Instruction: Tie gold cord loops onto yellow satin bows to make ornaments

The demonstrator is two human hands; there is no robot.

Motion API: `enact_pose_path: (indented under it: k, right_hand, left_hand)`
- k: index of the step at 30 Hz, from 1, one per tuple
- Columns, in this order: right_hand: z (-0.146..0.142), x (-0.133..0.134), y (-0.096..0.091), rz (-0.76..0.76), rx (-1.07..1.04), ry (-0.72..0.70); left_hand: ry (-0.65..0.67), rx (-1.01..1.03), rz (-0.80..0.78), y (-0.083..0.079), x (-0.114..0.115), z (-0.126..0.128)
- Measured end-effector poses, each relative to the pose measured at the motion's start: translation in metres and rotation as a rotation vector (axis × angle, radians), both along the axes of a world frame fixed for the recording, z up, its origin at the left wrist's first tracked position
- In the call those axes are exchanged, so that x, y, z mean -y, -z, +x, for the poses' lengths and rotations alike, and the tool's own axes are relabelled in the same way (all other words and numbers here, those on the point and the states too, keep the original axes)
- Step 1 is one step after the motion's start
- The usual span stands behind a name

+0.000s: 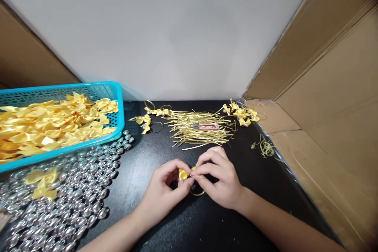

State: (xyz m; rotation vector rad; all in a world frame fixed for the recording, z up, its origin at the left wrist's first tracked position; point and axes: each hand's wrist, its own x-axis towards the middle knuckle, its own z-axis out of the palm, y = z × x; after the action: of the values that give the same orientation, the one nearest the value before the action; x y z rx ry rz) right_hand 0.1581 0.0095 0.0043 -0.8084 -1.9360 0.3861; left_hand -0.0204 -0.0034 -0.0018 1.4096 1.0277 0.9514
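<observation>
My left hand (165, 189) and my right hand (220, 179) meet over the black table (177, 224), fingers pinched together on a small yellow satin bow (184, 173). A thin gold wire loop (197, 193) hangs from the bow below my fingers. Both hands are closed around this piece. A pile of gold wire strips (197, 129) lies just beyond my hands, with pink snips (206, 126) resting on top of it.
A turquoise basket (118, 102) full of yellow bows stands at the left. Silver beads (67, 201) are heaped in front of it, with loose bows on top. Finished bows (240, 113) lie at the back right and others at the back centre (147, 119). Cardboard walls (325, 98) close the right side.
</observation>
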Motion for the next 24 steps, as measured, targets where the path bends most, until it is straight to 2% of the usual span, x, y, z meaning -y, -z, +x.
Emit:
enact_pose_path:
  k: [8, 13, 18, 24]
  right_hand:
    - [0.0013, 0.0039, 0.0038, 0.145, 0.033, -0.021]
    - [0.0003, 0.0074, 0.0041, 0.211, 0.063, 0.027]
    - [-0.0011, 0.0093, 0.0049, 0.235, 0.075, 0.055]
    - [-0.0021, 0.0099, 0.0074, 0.252, 0.101, 0.072]
  left_hand:
    - [0.018, -0.171, 0.262, -0.0041, 0.0004, -0.0017]
    - [0.015, -0.203, 0.392, -0.0040, 0.0022, -0.0030]
    - [0.023, -0.197, 0.438, -0.0016, 0.0023, -0.0038]
    - [0.093, -0.229, 0.435, -0.0009, 0.0017, -0.0052]
